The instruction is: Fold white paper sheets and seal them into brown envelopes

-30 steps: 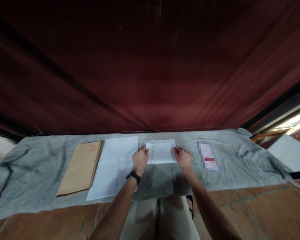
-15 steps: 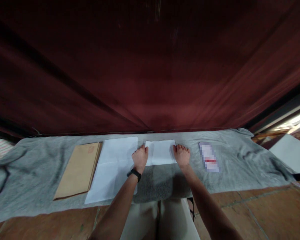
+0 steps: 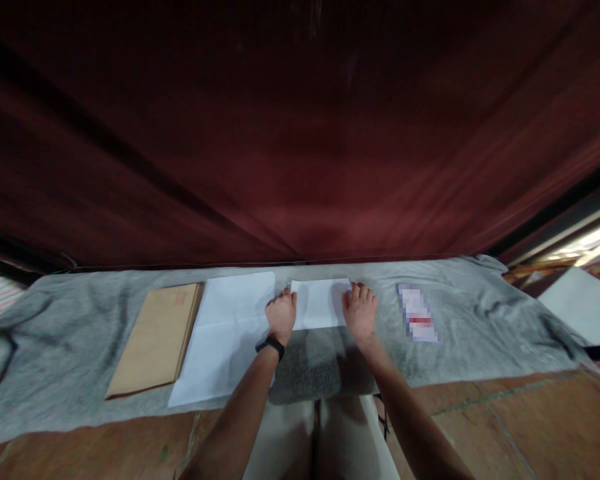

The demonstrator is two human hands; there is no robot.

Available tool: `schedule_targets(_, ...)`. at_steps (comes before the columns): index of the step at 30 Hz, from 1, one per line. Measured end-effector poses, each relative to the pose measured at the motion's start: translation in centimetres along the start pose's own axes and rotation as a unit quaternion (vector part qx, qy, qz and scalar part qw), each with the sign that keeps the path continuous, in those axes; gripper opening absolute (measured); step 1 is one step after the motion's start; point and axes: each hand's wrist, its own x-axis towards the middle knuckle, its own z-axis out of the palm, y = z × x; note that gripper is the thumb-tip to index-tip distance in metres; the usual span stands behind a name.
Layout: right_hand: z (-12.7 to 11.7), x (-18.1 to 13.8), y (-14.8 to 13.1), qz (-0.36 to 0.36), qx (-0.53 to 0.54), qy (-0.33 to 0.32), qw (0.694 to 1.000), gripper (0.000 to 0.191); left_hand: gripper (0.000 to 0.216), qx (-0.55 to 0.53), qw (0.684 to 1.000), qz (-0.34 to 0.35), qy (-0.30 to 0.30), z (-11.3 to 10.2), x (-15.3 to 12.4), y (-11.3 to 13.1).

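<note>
White paper (image 3: 323, 303), one piece — plain, folded into a wide, low rectangle. Lies flat on the grey cloth (image 3: 310, 360), directly before me, long edges running left to right — left end against my left grip (image 3: 281, 315), right end partly covered by my right grip (image 3: 360, 311).

I count my two hands (image 3: 281, 315) (image 3: 361, 312), one wristband (image 3: 273, 344), one small paper (image 3: 320, 305), one larger paper (image 3: 225, 337), one brown stack (image 3: 153, 343), one pixelated item (image 3: 419, 313) and one grey cloth (image 3: 485, 333).
</note>
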Motion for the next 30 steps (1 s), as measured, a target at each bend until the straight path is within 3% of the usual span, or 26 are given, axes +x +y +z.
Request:
schedule_targets(4,0.5,-2.2,-2.5,-0.137,0.075,-0.022,0.987,0.046,0.044,0.002,1.000,0.001,0.005,0.1,-0.1,0.0)
schedule_targets(6,1.1,-3.2,-3.3,-0.166,0.091,-0.048,0.981,0.048,0.044,-0.001,1.000,0.000,0.006,0.1,-0.1,-0.1)
schedule_targets(12,1.9,-4.0,-3.7,-0.156,0.085,-0.070,0.982,0.049,0.040,-0.017,0.998,-0.006,0.053,-0.7,-1.0,0.3)
schedule_targets(15,1.7,-4.0,-3.6,-0.159,0.081,-0.074,0.981,0.050,0.040,-0.026,0.991,0.087,0.099,0.0,-2.8,1.3)
schedule_targets(17,1.6,-4.0,-3.6,-0.163,0.078,-0.082,0.980,0.050,0.043,-0.042,0.981,0.162,0.102,1.1,-4.2,2.0)
schedule_targets(19,1.5,-4.1,-3.5,-0.169,0.077,-0.090,0.978,0.050,0.047,-0.046,0.978,0.183,0.091,2.4,-5.3,2.6)
schedule_targets(23,1.6,-3.9,-2.9,-0.179,0.080,-0.090,0.976,0.050,0.056,-0.029,0.984,0.165,0.066,4.2,-6.2,2.7)
schedule_targets(30,2.1,-2.3,0.2,-0.138,0.065,-0.060,0.986,0.051,0.058,-0.015,0.990,0.129,0.060,4.3,-6.4,2.5)
